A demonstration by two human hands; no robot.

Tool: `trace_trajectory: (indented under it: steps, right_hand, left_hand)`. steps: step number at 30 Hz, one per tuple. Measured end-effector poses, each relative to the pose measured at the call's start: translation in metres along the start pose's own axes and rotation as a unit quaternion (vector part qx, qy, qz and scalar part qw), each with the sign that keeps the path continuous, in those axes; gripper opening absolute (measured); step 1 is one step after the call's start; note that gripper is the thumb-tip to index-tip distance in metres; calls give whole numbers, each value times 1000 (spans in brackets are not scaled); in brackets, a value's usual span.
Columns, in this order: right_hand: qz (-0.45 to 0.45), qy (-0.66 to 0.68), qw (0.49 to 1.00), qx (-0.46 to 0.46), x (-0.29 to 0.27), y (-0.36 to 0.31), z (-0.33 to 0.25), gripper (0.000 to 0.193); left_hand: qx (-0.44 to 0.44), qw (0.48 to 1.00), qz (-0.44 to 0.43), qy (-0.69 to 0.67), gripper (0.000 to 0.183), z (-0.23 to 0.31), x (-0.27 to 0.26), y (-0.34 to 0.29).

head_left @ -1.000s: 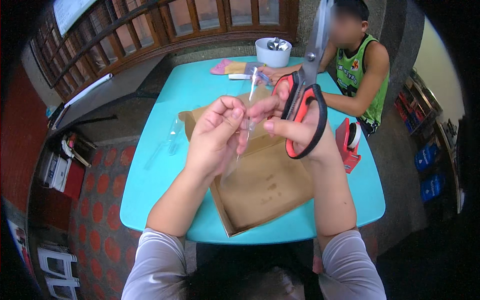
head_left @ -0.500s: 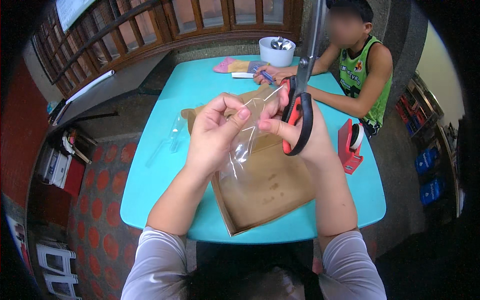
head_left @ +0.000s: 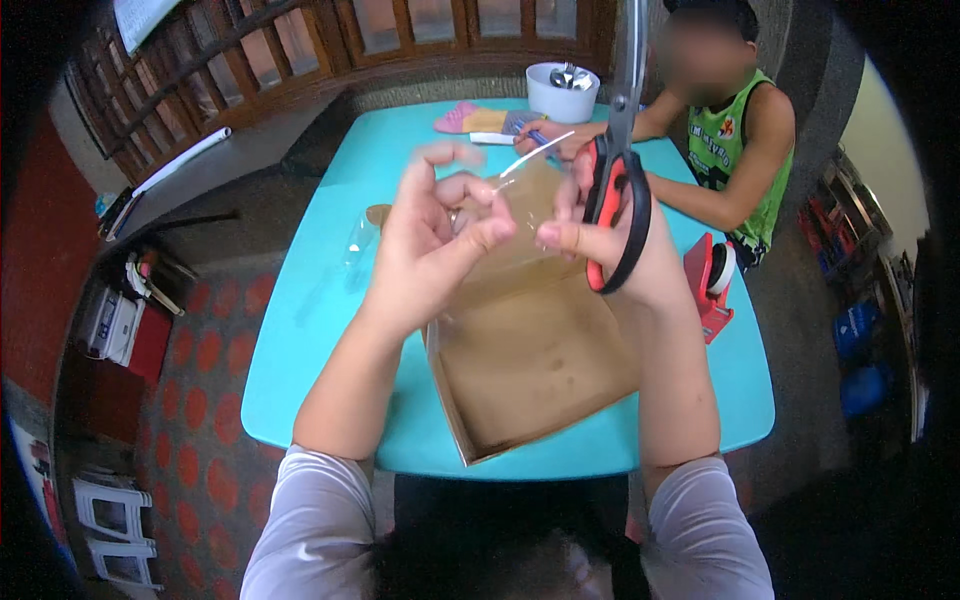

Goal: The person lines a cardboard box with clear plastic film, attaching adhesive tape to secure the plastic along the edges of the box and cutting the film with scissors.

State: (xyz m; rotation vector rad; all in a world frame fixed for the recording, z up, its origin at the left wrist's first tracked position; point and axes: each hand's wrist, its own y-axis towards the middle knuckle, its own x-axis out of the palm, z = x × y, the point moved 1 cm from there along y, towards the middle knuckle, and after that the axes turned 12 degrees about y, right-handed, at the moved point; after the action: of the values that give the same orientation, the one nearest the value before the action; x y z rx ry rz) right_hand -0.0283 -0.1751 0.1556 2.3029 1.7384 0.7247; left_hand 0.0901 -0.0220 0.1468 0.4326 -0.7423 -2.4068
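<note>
Far left, top: one pale sheet [head_left: 145, 18], its marks too faint to read. Below it: one long white tube [head_left: 182, 162]. Low on the same side: two white plastic frames [head_left: 110, 505], one beyond the other. One turquoise table [head_left: 300, 370]. On its left part: clear plastic [head_left: 358, 240], piece count uncertain. Left hand [head_left: 425, 245]: raised, half closed, fingers curled, thumb and fingers pinching the edge of one clear film [head_left: 525, 195]; outer fingers blurred. The film is held up between the hands, above one open cardboard box [head_left: 525, 370], whose floor shows dark stains. Beyond: one pink, yellow and grey item [head_left: 468, 118], then one white bowl [head_left: 560, 100] containing metal cutlery, count uncertain. Right hand [head_left: 660, 262]: closed, its fingers in the handle loops of one pair of scissors [head_left: 621, 125], blades upright; its thumb tip is at the film's other edge. To the right: one red tape dispenser [head_left: 700, 290] with one pale roll. Across the table: one seated person [head_left: 765, 130] in a green sleeveless top with printed lettering. Far right, below a shelf: two blue packs [head_left: 856, 332], pale print on the upper one
</note>
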Motion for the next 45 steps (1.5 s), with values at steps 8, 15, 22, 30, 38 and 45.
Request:
trace_trajectory:
  steps: [8,15,22,30,38,45]
  right_hand:
    - [-8,-63,998,5,-5,0,-2,45]
    - [-34,-4,998,-54,-4,1,12,44]
    - [-10,-43,999,5,5,-2,3,45]
    - [43,-24,998,38,4,-1,3,44]
    - [41,58,997,28,-1,3,13,44]
    - [77,38,996,11,4,-1,3,40]
  left_hand:
    - [63,983,-103,137,43,-2,-16,2]
    - [66,988,-51,130,41,10,-12,1]
    - [57,984,17,167,42,12,-2,-4]
    - [182,915,52,357,50,12,10,-6]
    - [217,877,47,427,50,7,9,-4]
    - [241,846,39,475,54,-6,3,4]
